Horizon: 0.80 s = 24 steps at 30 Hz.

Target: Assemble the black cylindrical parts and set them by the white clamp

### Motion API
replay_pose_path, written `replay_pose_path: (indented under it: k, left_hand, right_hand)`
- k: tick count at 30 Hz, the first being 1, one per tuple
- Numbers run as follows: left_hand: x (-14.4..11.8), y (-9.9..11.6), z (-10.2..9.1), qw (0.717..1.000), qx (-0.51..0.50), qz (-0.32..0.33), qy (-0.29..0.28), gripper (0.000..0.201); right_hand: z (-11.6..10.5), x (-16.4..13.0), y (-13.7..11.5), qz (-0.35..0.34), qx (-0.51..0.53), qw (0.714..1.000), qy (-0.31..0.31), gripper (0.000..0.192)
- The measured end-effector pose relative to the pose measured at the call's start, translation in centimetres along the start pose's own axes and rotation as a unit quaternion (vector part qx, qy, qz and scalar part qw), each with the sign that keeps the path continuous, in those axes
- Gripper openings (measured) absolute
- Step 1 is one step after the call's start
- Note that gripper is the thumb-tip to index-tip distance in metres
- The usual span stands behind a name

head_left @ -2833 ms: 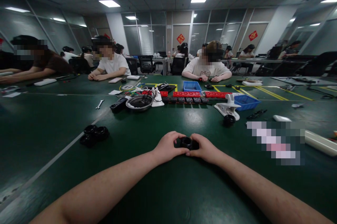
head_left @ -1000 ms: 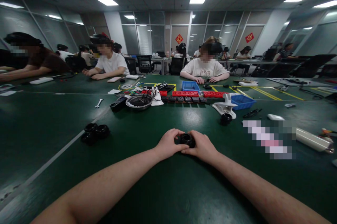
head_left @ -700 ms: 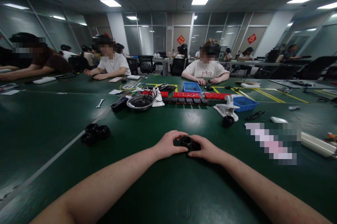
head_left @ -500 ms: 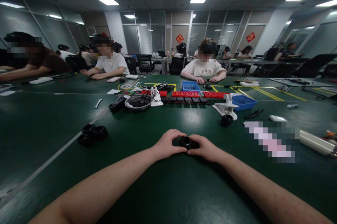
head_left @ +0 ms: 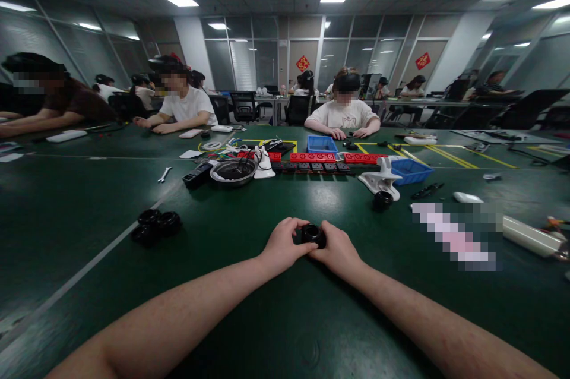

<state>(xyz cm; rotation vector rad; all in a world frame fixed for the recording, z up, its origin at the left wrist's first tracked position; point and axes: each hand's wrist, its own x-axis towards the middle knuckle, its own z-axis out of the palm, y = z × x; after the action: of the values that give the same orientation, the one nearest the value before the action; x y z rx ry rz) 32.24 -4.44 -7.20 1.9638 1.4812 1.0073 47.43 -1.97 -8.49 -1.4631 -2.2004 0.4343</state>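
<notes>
A black round ring-shaped part (head_left: 313, 234) with a hole in its top is held between my two hands, low over the green table (head_left: 249, 319). My left hand (head_left: 285, 243) closes on its left side, thumb in front and fingers behind. From the right, my right hand (head_left: 337, 248) grips the same part, its thumb near the left thumb. Some of the right fingers are hidden behind the part. Several similar black parts (head_left: 168, 222) sit in a cluster to the left, and another black round part (head_left: 382, 201) lies by a white clamp base (head_left: 381, 178).
Red power strips (head_left: 312, 157) run across the table's middle, with a metal dish (head_left: 233, 171), blue trays (head_left: 412, 171) and a black box (head_left: 197, 176) around them. A wrench (head_left: 164, 174) lies left; a cream cylinder (head_left: 532, 236) lies right. A person (head_left: 342, 111) sits opposite.
My right hand has turned and moved slightly left, its fingers now closer around the black part. The part sits a little higher in view. The view has shifted slightly.
</notes>
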Motion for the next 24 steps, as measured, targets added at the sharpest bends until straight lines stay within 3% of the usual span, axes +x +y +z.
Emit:
replay_pose_path:
  k: [5,9,12,24]
  left_hand:
    - [0.4,-0.4,-0.9,0.996,-0.019,0.057,-0.069,0.041]
    - [0.7,-0.5,-1.5,0.989,-0.02,0.082,-0.119,0.046]
    - [0.8,-0.5,-1.7,0.987,-0.025,0.087,-0.132,0.047]
    - [0.8,-0.4,-1.5,0.987,-0.016,0.084,-0.133,0.044]
  right_hand:
    - [-1.2,0.1,0.6,-0.084,0.092,0.991,-0.057,0.051]
    - [-2.9,0.7,1.5,-0.133,0.21,0.949,-0.195,0.043]
    - [-3.5,1.0,1.8,-0.131,0.278,0.917,-0.254,0.042]
    - [-3.2,1.1,1.9,-0.098,0.272,0.922,-0.256,0.034]
